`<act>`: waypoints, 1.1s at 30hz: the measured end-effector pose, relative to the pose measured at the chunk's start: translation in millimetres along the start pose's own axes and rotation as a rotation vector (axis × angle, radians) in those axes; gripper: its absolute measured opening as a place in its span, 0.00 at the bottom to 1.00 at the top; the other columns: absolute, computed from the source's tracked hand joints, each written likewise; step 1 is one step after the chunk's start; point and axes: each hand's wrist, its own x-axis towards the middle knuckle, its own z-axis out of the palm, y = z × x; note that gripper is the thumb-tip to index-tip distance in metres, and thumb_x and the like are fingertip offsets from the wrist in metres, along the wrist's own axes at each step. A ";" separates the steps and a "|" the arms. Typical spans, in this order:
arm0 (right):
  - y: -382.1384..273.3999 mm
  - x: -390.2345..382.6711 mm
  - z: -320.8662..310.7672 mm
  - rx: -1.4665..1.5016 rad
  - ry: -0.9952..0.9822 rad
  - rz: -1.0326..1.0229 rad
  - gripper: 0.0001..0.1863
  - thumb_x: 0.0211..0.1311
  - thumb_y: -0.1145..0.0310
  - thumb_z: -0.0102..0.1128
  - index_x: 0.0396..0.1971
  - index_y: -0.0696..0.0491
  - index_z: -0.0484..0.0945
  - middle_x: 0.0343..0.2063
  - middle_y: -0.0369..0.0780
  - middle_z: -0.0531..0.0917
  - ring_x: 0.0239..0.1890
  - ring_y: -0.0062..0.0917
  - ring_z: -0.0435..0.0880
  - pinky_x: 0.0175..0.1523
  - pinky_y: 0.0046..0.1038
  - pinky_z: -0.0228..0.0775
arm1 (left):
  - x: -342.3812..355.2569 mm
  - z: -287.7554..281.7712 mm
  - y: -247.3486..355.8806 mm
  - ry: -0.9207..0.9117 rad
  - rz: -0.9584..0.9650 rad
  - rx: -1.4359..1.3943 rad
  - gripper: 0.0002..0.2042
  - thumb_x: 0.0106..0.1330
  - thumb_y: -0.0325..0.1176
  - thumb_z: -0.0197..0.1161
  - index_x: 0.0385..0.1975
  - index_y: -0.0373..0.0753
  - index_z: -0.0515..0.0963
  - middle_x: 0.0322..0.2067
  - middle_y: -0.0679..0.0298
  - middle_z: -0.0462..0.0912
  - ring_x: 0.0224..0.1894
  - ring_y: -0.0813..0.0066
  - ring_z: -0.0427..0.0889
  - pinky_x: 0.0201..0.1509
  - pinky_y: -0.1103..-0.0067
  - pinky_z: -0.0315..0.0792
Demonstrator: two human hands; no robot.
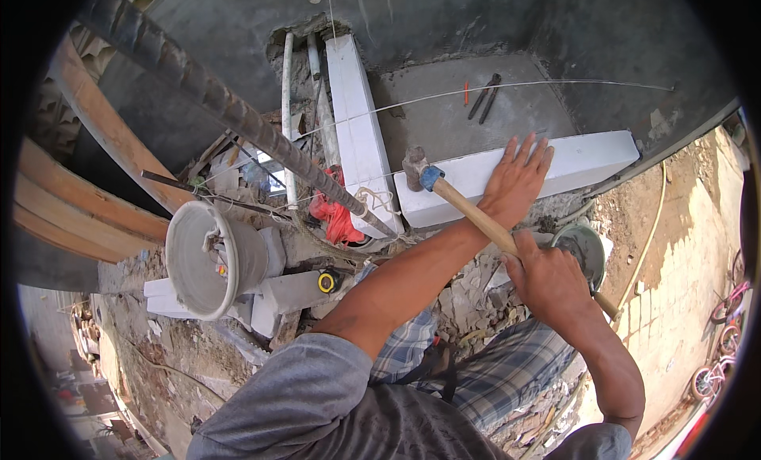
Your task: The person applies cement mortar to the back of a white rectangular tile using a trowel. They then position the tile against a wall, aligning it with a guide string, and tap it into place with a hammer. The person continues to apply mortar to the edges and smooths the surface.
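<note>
My left hand point(517, 178) lies flat on a long white block point(593, 160), fingers stretched out over its top. In my right hand point(552, 284) is a hammer point(476, 214) with a wooden handle and blue wrapping below its metal head. The head is over the block's left part, left of my left hand; whether it touches cannot be made out. A second white block point(357, 127) runs away from me and nearly meets the first at a corner. String point(452, 91) stretches above both blocks.
Pliers point(485, 99) lie on the grey slab beyond. A ribbed steel bar point(230, 103) slants across the left. Nearby are a white bucket point(181, 262), a tape measure point(327, 281), a red plastic bag point(337, 210), rubble and a bucket point(588, 250) behind my right hand.
</note>
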 end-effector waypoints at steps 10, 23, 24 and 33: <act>-2.6 -4.8 8.9 0.012 0.048 0.025 0.15 0.76 0.59 0.60 0.45 0.55 0.69 0.21 0.50 0.85 0.25 0.50 0.88 0.29 0.51 0.80 | -0.1 -4.0 0.1 -0.002 -0.022 -0.152 0.37 0.62 0.20 0.59 0.75 0.28 0.61 0.77 0.45 0.62 0.81 0.47 0.58 0.84 0.52 0.50; 1.1 -15.2 19.5 0.047 0.079 -0.004 0.17 0.76 0.57 0.60 0.49 0.54 0.70 0.23 0.49 0.86 0.25 0.49 0.88 0.29 0.47 0.81 | 2.7 0.2 -1.2 -0.045 -0.007 -0.113 0.40 0.62 0.23 0.66 0.77 0.31 0.58 0.78 0.47 0.61 0.81 0.47 0.57 0.84 0.53 0.50; 4.4 -15.5 23.9 0.055 0.096 -0.002 0.17 0.77 0.56 0.58 0.49 0.55 0.70 0.22 0.49 0.86 0.24 0.49 0.88 0.29 0.47 0.81 | 4.0 0.0 -1.1 -0.072 -0.003 -0.058 0.41 0.64 0.28 0.69 0.77 0.32 0.58 0.78 0.47 0.61 0.81 0.48 0.57 0.84 0.53 0.50; 4.4 -16.4 18.0 0.124 0.103 0.050 0.18 0.78 0.54 0.58 0.47 0.54 0.67 0.21 0.50 0.84 0.24 0.51 0.87 0.29 0.49 0.79 | 3.4 5.8 -3.4 -0.082 0.009 0.000 0.45 0.63 0.34 0.74 0.79 0.35 0.57 0.78 0.51 0.61 0.82 0.50 0.55 0.85 0.55 0.49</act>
